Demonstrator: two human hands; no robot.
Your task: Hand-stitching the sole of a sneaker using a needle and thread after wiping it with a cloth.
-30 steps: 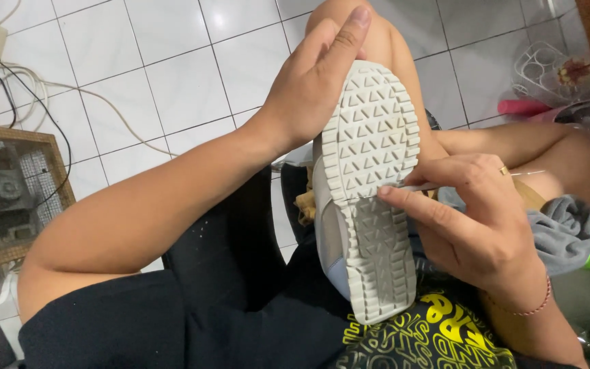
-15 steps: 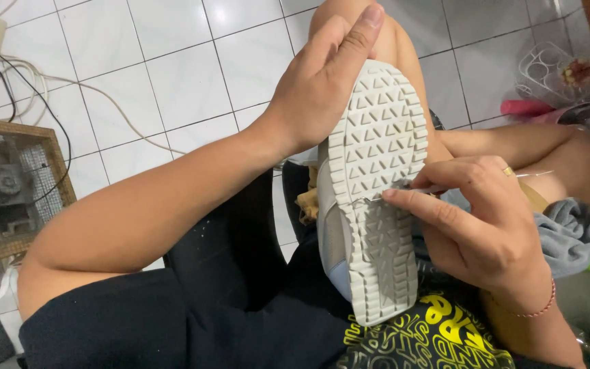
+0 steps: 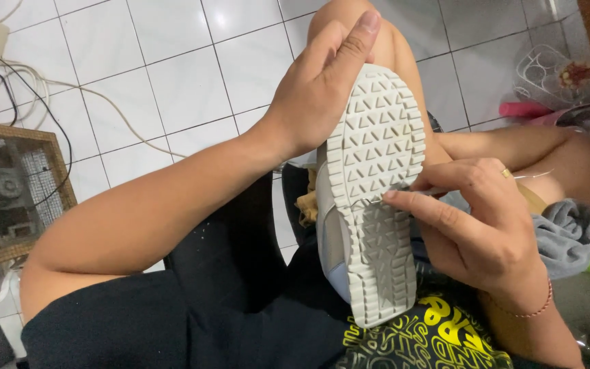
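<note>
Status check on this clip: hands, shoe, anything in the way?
Left hand grips shoe at toe, sole up. Right hand pinches thin needle-like tool at sole edge. Nothing blocking.

The shoe (image 3: 375, 198) shows a matt, rubbery off-white sole of raised triangle treads — rough-looking — over glossy white floor tiles (image 3: 192, 82), beside soft grey cloth (image 3: 568, 236) and a wooden-framed wire-mesh box (image 3: 15, 191).

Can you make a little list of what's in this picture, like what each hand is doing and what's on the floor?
left hand: grips the toe end of the shoe, sole facing up
right hand: fingertips pinched at the sole's edge, on something thin that cannot be made out
sole: pale grey, triangle tread
floor: white tiles, with cables
left side: wooden-framed wire box
right side: grey cloth
</note>
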